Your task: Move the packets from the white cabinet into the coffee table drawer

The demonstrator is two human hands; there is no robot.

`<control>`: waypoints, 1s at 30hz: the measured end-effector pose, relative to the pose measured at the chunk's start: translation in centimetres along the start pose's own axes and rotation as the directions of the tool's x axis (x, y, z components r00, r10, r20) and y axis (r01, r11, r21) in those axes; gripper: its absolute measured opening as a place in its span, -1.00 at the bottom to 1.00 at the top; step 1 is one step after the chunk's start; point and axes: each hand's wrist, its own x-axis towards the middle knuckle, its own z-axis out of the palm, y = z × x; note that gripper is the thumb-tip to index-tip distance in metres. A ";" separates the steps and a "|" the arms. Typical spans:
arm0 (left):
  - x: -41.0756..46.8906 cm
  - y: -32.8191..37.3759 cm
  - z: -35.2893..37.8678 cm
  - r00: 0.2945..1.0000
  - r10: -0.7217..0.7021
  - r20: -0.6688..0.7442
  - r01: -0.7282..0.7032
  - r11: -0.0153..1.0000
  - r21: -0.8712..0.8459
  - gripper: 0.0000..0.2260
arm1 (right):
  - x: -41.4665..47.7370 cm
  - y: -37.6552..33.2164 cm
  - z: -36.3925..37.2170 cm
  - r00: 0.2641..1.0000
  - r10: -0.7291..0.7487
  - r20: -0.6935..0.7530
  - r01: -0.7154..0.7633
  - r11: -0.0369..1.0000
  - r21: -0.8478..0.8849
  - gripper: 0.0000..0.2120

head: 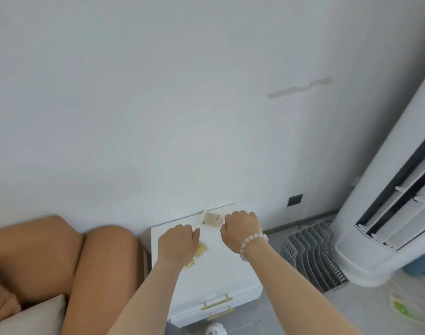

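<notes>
Now: hands apart over white cabinet (218, 269) | left hand (177, 245) curled, yellow packet (201, 251) half hidden under it | right hand (240, 228) curled, tan packet (212, 220) just beside its knuckles | grip on either packet: can't tell

Nothing legible shows anywhere in the frame. The tan packet (212, 220), lower centre, carries dark print and a small dark square at its left end, too blurred to read. The yellow packet (200, 250), just lower left of it, shows only tiny dots. The green-printed sheet (402, 308), lower right, is equally unreadable.
</notes>
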 end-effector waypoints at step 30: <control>12.9 -12.4 26.3 0.855 -0.299 0.424 0.319 0.947 0.025 -0.64 | 21.2 -3.1 27.0 0.880 0.060 0.470 -0.053 0.998 -0.028 -0.48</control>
